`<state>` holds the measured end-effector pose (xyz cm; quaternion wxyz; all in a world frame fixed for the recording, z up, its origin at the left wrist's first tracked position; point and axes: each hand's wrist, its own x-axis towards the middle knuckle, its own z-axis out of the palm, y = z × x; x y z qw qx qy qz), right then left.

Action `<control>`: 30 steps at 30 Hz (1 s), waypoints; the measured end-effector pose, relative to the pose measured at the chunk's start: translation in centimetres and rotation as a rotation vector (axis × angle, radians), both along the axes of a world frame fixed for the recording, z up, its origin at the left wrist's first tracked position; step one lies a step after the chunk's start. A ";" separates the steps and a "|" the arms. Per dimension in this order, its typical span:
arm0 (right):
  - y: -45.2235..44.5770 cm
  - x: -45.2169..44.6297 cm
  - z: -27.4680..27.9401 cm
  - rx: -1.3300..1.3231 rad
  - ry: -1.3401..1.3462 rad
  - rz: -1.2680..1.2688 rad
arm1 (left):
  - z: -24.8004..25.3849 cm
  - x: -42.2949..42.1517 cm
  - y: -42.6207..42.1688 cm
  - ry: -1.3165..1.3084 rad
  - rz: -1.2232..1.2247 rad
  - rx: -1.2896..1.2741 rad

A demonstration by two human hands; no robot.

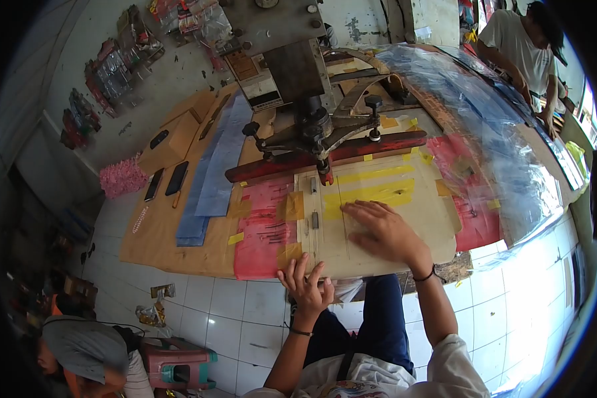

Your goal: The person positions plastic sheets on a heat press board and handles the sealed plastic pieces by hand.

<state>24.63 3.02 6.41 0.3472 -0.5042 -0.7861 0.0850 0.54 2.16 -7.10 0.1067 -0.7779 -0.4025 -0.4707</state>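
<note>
My right hand (388,233) is stretched flat over a cream board (404,245), slightly blurred, its fingertips near the yellow tape strips (395,192). My left hand (306,285) has its fingers apart, with the fingertips at the board's front edge beside a brown tape patch (290,252). Two small grey metal pieces (315,220) sit on the board's left part. Red sheets (265,229) lie along both sides of the board. Above its far edge hangs a press machine (312,123) with a long dark red bar (385,147). Neither hand visibly holds anything.
Blue strips (209,172), two phones (176,177) and a cardboard box (169,142) lie on the left. Clear plastic sheets (471,119) cover the right side. A co-worker (524,50) stands at far right; another person (89,345) is low left near a stool (176,365).
</note>
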 end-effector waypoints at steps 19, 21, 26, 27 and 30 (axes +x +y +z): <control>-5.4 -1.3 -0.3 0.069 -0.169 -0.321 | -0.2 0.3 -0.1 -0.049 0.018 -0.007; -6.4 -1.1 0.3 0.018 -0.107 -0.279 | -0.3 0.3 0.2 -0.024 0.021 0.015; -2.4 1.0 1.2 -0.032 -0.092 -0.317 | -0.5 0.4 0.5 0.014 0.037 0.060; -1.3 1.0 1.0 0.083 -0.097 -0.356 | -0.4 0.5 0.4 -0.004 0.037 0.050; 1.2 1.1 -1.1 0.091 -0.224 -0.343 | 0.1 0.6 0.1 -0.041 0.038 -0.007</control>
